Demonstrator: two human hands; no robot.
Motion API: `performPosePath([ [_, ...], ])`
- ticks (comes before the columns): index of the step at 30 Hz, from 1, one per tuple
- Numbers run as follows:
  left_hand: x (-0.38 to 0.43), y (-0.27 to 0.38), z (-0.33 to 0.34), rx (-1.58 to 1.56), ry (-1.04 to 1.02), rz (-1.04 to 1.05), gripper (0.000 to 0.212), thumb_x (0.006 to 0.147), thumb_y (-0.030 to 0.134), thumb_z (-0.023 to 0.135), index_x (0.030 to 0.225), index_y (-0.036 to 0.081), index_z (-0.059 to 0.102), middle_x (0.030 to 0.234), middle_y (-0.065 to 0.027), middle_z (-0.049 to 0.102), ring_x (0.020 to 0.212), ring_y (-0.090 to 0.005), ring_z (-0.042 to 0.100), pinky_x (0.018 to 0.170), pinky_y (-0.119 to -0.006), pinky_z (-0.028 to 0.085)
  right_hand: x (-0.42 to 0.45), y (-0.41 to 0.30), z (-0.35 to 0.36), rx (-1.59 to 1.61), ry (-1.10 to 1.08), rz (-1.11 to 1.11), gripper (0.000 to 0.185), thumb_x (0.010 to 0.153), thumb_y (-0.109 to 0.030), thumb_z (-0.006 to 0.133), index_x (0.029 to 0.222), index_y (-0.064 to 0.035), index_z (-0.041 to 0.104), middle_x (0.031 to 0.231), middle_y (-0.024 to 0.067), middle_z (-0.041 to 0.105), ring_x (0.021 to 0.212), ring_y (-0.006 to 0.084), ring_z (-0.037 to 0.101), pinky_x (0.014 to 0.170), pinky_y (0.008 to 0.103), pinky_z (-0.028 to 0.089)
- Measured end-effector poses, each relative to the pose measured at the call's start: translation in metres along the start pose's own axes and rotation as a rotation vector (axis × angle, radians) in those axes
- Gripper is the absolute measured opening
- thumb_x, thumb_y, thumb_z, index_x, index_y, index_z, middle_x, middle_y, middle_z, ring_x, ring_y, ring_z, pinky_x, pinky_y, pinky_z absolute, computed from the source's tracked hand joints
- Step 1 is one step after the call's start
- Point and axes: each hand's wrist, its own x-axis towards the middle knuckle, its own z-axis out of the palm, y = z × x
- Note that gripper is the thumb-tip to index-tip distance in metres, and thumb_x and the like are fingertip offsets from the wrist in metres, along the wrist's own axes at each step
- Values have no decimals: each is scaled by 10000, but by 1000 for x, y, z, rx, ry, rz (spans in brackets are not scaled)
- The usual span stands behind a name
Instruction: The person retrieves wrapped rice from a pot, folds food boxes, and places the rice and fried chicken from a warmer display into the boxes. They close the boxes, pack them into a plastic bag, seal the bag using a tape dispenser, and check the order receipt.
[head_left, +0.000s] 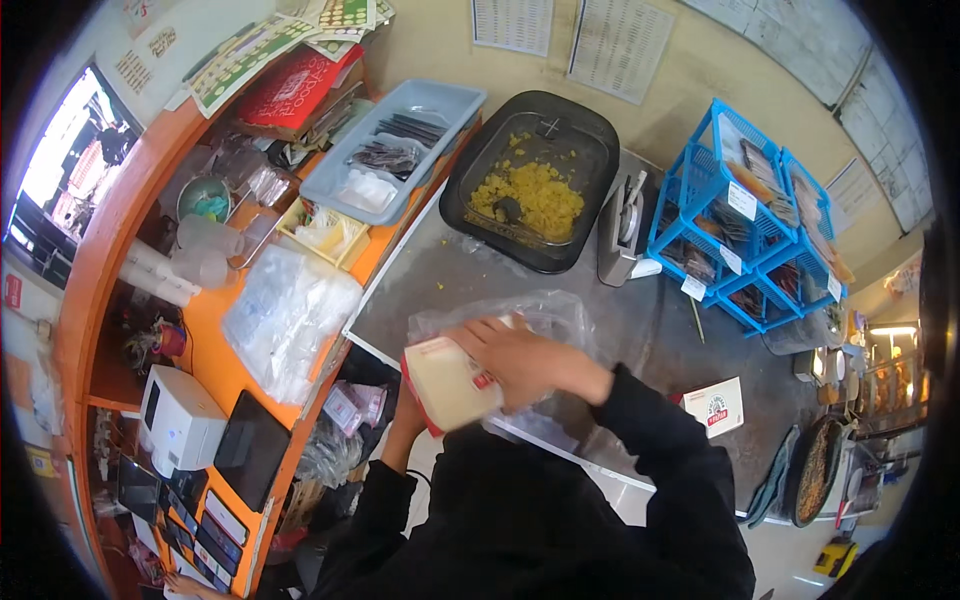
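A cream cardboard food box (444, 386) with red sides and a printed logo is between my hands, close to my body. My left hand (409, 418) grips it from the left and below, its fingers mostly hidden by the box. Across the right part of the box lies my right hand (514, 360), fingers bent over its upper edge. A clear plastic bag (559, 307) spreads behind and under my hands on the dark metal table (405, 292). Another cream box (714, 406) with a logo sits to the right, partly covered by my right sleeve.
A black pan (454, 202) holds yellow rice and a dark scoop. Beside it stand a metal holder (619, 240) and blue basket racks (720, 217) of packets. On the orange counter are a blue tray (319, 184), plastic bags (289, 315), a printer (184, 420) and several phones. Another person's hand (187, 585) shows lower left.
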Motion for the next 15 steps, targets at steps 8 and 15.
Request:
performPosePath([
  [8,-8,-7,16,-88,263,-114,947,674,40,751,1449,2,208,1466,-234,217,1386,-407,229,1129,-456,254,40,45,81,-204,104,247,965,552,-128,778,1403,-56,331,1355,126,410,1317,315,360,929,758,319],
  [15,20,42,-32,-46,151,-34,813,682,-79,450,1449,-51,183,1505,-260,185,1395,-450,199,1152,-465,208,38,61,108,-365,157,527,897,589,-235,770,1385,-55,397,1399,140,389,1400,357,241,936,825,192],
])
